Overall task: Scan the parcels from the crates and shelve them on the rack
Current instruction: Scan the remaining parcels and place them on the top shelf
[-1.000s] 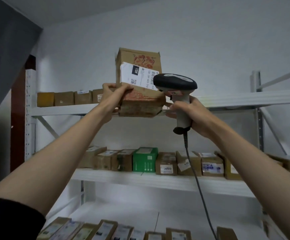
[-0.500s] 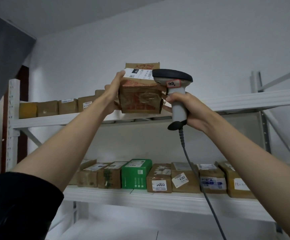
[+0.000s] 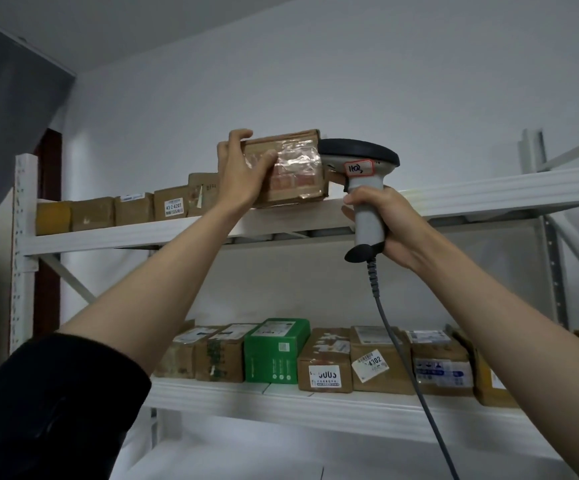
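A brown cardboard parcel with shiny tape on its front sits on the top shelf of the white rack, to the right of a row of boxes. My left hand grips its left end, thumb across the front and fingers over the top. In my right hand I hold the grey handle of a barcode scanner, whose black head sits just right of the parcel. The scanner's cable hangs down to the bottom edge.
Several labelled boxes line the top shelf's left part. The middle shelf carries a row of parcels, among them a green box. Bare shelf stretches right of the scanner. A rack upright stands at left, another at right.
The parcel tipped from upright with its label facing me to lying flat, and it went from the air onto the top shelf. The scanner stayed beside it.
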Demonstrator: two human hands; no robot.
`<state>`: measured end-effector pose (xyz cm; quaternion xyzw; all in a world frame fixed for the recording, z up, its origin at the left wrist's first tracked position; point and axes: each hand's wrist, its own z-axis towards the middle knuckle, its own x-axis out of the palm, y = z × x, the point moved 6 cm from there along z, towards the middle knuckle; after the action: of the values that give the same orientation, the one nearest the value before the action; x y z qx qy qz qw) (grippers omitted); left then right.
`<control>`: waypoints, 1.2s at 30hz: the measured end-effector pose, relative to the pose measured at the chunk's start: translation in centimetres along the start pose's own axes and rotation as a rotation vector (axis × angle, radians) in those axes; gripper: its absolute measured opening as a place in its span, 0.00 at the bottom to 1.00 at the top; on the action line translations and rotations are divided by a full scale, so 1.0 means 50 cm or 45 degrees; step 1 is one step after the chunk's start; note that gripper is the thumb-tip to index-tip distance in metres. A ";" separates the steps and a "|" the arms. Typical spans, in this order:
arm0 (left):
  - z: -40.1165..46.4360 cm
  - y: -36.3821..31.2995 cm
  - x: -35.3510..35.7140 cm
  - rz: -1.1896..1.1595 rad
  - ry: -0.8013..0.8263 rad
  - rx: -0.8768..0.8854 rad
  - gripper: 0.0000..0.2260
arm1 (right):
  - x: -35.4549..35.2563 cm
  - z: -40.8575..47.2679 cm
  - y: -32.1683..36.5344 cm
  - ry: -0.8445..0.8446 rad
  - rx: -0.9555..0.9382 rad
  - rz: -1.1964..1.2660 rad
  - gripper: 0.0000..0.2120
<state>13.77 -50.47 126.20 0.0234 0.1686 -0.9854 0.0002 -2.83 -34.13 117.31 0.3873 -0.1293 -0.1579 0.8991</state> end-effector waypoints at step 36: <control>0.112 0.055 0.234 1.198 0.679 0.253 0.43 | -0.032 0.025 -0.083 -0.016 0.023 -0.035 0.28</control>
<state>1.86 -54.85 130.02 0.3452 0.0401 -0.8501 0.3957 -5.48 -37.04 114.93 0.3962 -0.1311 -0.1716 0.8924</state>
